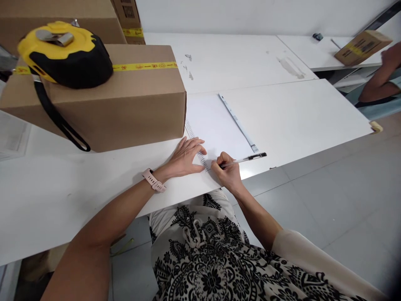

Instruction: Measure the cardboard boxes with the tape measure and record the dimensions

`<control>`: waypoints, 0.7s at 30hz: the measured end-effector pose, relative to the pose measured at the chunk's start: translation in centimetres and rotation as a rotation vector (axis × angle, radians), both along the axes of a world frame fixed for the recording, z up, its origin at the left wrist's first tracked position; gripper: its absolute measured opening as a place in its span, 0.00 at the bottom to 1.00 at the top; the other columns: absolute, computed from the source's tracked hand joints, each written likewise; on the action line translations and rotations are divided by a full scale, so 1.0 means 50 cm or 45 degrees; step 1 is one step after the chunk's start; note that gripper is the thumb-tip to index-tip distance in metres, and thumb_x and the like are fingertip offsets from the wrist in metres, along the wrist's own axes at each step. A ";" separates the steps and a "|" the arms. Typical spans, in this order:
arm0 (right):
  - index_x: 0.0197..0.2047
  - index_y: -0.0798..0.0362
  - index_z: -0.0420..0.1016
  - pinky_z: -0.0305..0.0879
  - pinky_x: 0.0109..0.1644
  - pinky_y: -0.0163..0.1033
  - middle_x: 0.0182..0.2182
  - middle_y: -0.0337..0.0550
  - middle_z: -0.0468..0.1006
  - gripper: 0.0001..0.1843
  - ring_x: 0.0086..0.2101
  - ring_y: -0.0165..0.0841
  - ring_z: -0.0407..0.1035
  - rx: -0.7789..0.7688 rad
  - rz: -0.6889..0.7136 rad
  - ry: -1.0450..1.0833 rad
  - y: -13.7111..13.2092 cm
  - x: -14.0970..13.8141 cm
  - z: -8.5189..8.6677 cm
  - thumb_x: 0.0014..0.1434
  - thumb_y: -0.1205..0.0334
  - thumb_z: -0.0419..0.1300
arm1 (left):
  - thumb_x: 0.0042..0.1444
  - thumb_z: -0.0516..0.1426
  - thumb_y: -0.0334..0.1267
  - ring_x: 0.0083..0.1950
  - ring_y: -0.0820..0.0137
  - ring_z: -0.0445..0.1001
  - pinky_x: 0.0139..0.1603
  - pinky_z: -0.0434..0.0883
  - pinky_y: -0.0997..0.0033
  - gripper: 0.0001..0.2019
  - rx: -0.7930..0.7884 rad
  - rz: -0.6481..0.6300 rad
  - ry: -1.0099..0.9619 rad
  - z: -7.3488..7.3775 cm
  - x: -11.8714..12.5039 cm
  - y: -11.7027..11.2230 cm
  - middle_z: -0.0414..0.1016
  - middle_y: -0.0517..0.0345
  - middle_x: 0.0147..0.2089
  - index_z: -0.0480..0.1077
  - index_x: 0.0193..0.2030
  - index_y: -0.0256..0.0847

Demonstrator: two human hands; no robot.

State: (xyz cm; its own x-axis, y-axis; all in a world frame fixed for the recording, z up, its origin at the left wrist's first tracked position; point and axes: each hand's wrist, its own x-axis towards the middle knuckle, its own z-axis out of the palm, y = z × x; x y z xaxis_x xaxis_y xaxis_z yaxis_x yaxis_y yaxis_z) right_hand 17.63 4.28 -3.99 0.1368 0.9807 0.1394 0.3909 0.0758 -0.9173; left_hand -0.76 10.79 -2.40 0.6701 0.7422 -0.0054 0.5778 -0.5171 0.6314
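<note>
A spiral-bound notebook [216, 119] lies on the white table, showing a blank-looking white page, its coil along the left side. My right hand [228, 172] is closed around a pen [247, 158], with the clear barrel and black end pointing right. The pen's tip is hidden by my fingers, near the page's lower edge. My left hand [187, 158] rests across the coil, fingers spread and thumb apart, holding nothing. A pale printed strip [238, 123] runs along the notebook's right side.
To the left, a cardboard box [134, 113] carries a yellow and black tape measure [67, 54] with a hanging strap. More boxes stand behind it. The white table [300, 113] extends right. A small box [361, 47] and another person's arm [384, 79] are at the far right.
</note>
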 end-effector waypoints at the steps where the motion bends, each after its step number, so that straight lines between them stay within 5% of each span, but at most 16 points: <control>1: 0.21 0.48 0.51 0.49 0.28 0.36 0.18 0.30 0.55 0.17 0.23 0.27 0.50 -0.006 -0.001 0.006 0.000 0.000 0.000 0.52 0.64 0.58 | 0.51 0.63 0.39 0.76 0.55 0.52 0.77 0.40 0.44 0.17 0.001 0.001 -0.001 0.000 0.000 0.000 0.63 0.46 0.71 0.68 0.48 0.44; 12: 0.26 0.48 0.60 0.53 0.28 0.36 0.21 0.32 0.62 0.16 0.23 0.29 0.55 0.093 -0.048 -0.040 0.024 0.023 0.005 0.60 0.56 0.62 | 0.51 0.65 0.40 0.76 0.55 0.52 0.76 0.40 0.42 0.19 0.025 -0.006 -0.018 -0.008 -0.003 0.001 0.62 0.46 0.71 0.68 0.50 0.44; 16: 0.38 0.49 0.73 0.64 0.40 0.42 0.34 0.43 0.73 0.07 0.34 0.36 0.67 0.325 0.007 -0.536 0.113 0.089 0.011 0.65 0.56 0.58 | 0.51 0.65 0.41 0.76 0.54 0.53 0.76 0.39 0.40 0.19 0.010 -0.005 -0.025 -0.009 -0.007 0.003 0.62 0.45 0.71 0.68 0.49 0.45; 21: 0.49 0.51 0.78 0.66 0.45 0.47 0.42 0.54 0.76 0.20 0.45 0.46 0.67 0.323 0.055 -1.063 0.211 0.149 -0.005 0.67 0.68 0.46 | 0.50 0.67 0.45 0.74 0.53 0.57 0.76 0.47 0.40 0.20 0.125 0.006 0.004 -0.013 -0.009 -0.004 0.66 0.46 0.69 0.69 0.48 0.46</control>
